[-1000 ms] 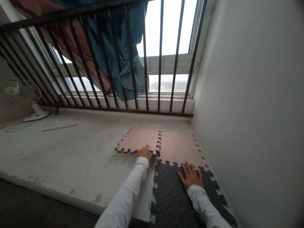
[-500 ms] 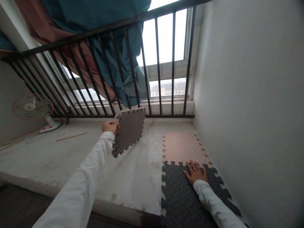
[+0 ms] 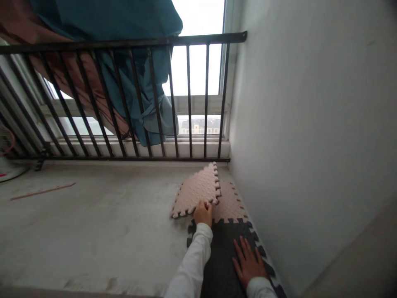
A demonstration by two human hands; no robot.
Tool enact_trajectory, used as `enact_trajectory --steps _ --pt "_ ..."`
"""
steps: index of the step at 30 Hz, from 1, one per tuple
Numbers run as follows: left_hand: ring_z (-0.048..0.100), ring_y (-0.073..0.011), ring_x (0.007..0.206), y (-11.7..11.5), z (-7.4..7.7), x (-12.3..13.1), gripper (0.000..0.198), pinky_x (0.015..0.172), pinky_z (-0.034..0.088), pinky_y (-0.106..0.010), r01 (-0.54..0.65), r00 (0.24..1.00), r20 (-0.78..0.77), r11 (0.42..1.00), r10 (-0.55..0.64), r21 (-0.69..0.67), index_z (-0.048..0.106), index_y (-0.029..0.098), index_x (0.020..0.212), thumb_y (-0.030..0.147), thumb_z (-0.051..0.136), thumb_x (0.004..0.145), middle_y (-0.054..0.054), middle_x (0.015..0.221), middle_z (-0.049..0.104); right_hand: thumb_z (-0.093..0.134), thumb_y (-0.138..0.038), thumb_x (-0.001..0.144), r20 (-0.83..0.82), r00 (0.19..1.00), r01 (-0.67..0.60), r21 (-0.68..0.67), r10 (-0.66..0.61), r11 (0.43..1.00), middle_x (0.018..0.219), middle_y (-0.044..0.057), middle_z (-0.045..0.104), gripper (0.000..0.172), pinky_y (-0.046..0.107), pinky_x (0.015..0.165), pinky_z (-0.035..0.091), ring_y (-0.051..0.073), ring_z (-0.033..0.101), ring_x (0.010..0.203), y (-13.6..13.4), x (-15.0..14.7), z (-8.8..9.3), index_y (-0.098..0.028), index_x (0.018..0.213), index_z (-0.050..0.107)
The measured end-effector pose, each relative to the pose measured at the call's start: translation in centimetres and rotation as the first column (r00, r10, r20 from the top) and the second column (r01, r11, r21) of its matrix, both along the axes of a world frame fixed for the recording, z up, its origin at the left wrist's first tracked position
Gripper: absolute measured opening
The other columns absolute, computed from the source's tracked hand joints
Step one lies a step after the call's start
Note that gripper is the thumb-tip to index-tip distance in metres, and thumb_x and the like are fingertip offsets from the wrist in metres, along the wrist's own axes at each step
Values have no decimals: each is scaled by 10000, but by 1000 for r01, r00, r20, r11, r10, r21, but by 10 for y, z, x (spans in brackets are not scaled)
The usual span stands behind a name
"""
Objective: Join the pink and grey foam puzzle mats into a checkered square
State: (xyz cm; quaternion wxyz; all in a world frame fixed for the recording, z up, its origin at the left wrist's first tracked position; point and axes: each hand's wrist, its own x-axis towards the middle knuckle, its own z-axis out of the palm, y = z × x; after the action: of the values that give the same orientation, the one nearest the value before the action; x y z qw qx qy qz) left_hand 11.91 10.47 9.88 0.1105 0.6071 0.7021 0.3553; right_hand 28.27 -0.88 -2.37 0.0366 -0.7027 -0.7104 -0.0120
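Along the foot of the wall [image 3: 288, 136], on a concrete ledge [image 3: 93, 236], a person works with foam mat tiles, bare-handed. The left hand [image 3: 203, 214] is curled over the near edge of a pink tile [image 3: 195, 191], gripping that edge. The tile sits tilted, its right side lying over a second pink tile [image 3: 231, 205]; how far it is off the ledge can't be told. The right hand [image 3: 248, 263] is open, fingers spread, flat on a dark tile [image 3: 221, 252], holding nothing. That dark tile meets the second pink tile along a toothed seam. White sleeves [image 3: 192, 258] cover the forearms. Behind are a black railing [image 3: 124, 40], a window [image 3: 198, 62] and a teal curtain [image 3: 102, 16]; a wooden strip [image 3: 43, 191] lies on the ledge at left.

Risks: a hold on one edge is weak, so the tilted tile could swing or slide if the left hand loosens. Forced at this angle, its teeth could snag on the second pink tile, then bend or tear. Dust on the concrete could let tiles creep, opening the seam. The wall close on the right leaves little room.
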Motion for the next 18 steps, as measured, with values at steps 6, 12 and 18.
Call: enact_trajectory --steps 6,12,18 --pt "555 -155 808 4 -42 71 162 643 379 -251 135 984 -86 971 -155 -199 543 170 853 234 407 793 -59 914 584 267 -480 802 -7 1000 9 -34 -9 999 1390 17 201 526 506 1005 179 231 205 1269 -3 -2 5 -316 1301 235" --pt "557 -175 871 -1 -46 108 208 628 403 -258 199 961 -127 932 -246 -303 524 164 946 237 396 799 -77 975 567 343 -432 780 -58 998 -1 -200 -11 980 1410 25 126 567 517 1026 84 247 77 1293 -7 -3 17 -285 1313 216" --pt "578 -204 834 -12 -36 130 244 649 424 -295 335 890 -175 863 -422 -378 579 159 914 221 378 791 -112 935 591 411 -421 737 -27 1000 5 -258 -13 966 1388 21 240 605 527 1024 73 286 160 1275 -7 -6 21 -303 1304 238"
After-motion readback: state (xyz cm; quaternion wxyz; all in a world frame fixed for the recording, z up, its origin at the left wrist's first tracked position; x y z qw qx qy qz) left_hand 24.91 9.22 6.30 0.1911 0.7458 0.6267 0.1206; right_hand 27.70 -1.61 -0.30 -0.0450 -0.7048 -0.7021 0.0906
